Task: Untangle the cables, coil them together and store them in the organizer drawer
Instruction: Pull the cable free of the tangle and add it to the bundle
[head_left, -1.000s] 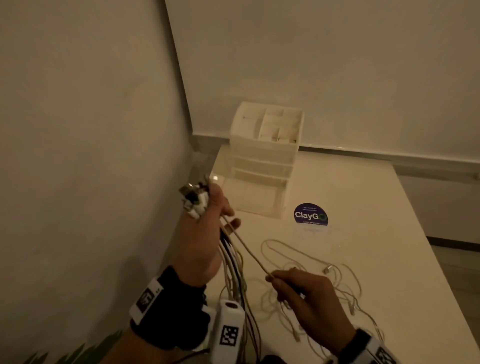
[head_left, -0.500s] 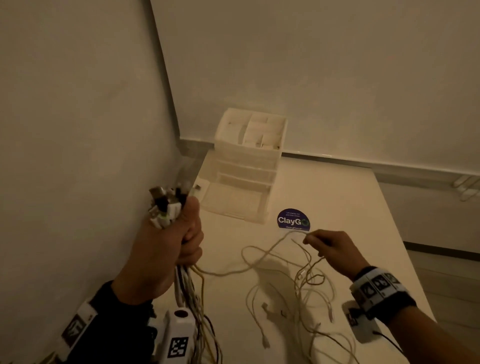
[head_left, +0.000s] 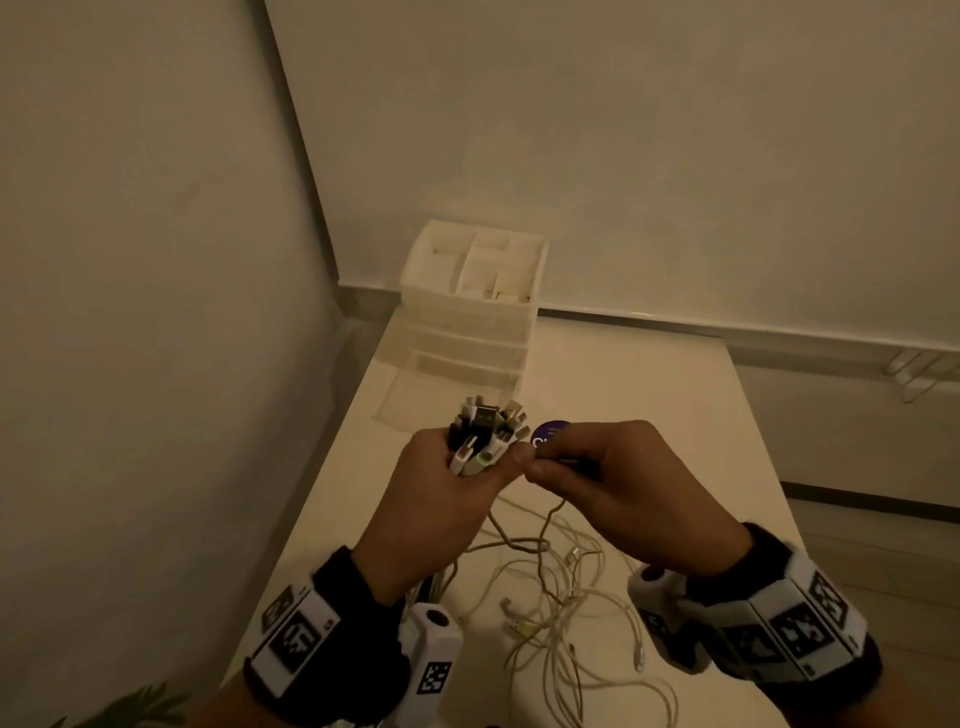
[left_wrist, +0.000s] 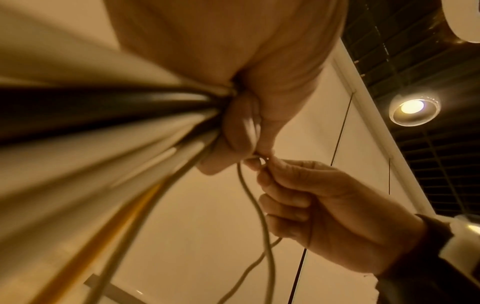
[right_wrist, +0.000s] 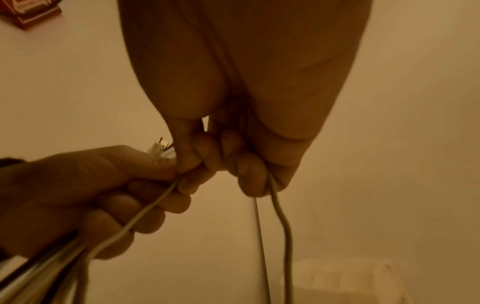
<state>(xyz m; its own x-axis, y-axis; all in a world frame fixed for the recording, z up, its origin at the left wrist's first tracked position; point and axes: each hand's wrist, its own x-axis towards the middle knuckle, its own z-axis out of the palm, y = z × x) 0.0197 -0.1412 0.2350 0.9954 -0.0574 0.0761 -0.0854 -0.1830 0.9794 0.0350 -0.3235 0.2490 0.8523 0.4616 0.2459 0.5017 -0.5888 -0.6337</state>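
My left hand (head_left: 457, 483) grips a bundle of cable ends (head_left: 485, 431), white and black plugs sticking up out of the fist. My right hand (head_left: 566, 467) touches it from the right and pinches a thin white cable (left_wrist: 249, 193) at the left thumb; the cable (right_wrist: 279, 207) hangs down from its curled fingers. Loose white cables (head_left: 566, 608) lie tangled on the table below both hands. The white organizer (head_left: 475, 291) stands at the table's far left, its bottom drawer (head_left: 441, 395) pulled out.
The white table (head_left: 675, 405) sits in a corner, walls to the left and behind. A round purple sticker (head_left: 548, 432) lies just past my hands. A leafy plant (head_left: 130, 706) shows at the bottom left.
My right hand has come in from the table's middle with a cable and now meets the left hand at the bundle. The left hand has moved right and forward.
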